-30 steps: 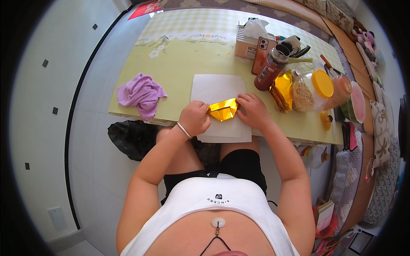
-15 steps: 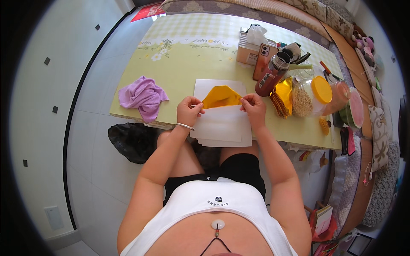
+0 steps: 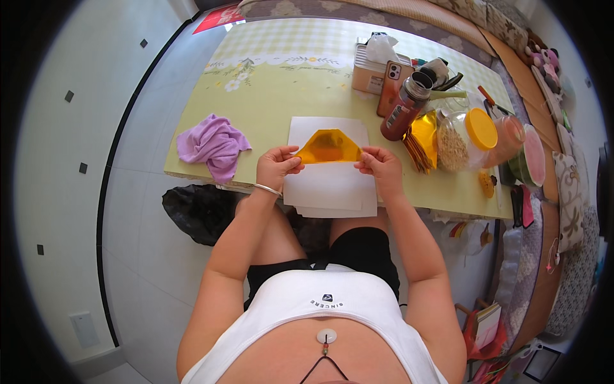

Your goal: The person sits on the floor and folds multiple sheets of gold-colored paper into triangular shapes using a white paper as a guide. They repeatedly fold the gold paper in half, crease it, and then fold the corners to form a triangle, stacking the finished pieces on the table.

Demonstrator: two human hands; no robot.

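A folded sheet of shiny gold foil paper (image 3: 329, 147), shaped like a trapezoid with slanted sides, spans the gap between my hands. My left hand (image 3: 279, 166) pinches its left corner between thumb and fingers. At the opposite corner, my right hand (image 3: 380, 164) pinches it the same way. Beneath lie overlapping sheets of white paper (image 3: 329, 189), reaching past the table's front edge. To the right, a stack of folded gold foil pieces (image 3: 421, 144) leans by a dark red flask (image 3: 407, 107).
A purple cloth (image 3: 213, 146) lies crumpled at left on the table (image 3: 268, 96). At right stand a phone (image 3: 391, 86), a tissue box (image 3: 369, 73), a yellow-lidded jar (image 3: 464, 137) and a cut watermelon (image 3: 529, 157). A black bag (image 3: 198, 214) sits below the table's left front.
The gold foil paper has come flatter and more even, its top edge now straight. My hands have spread slightly apart, both still pinching its corners.
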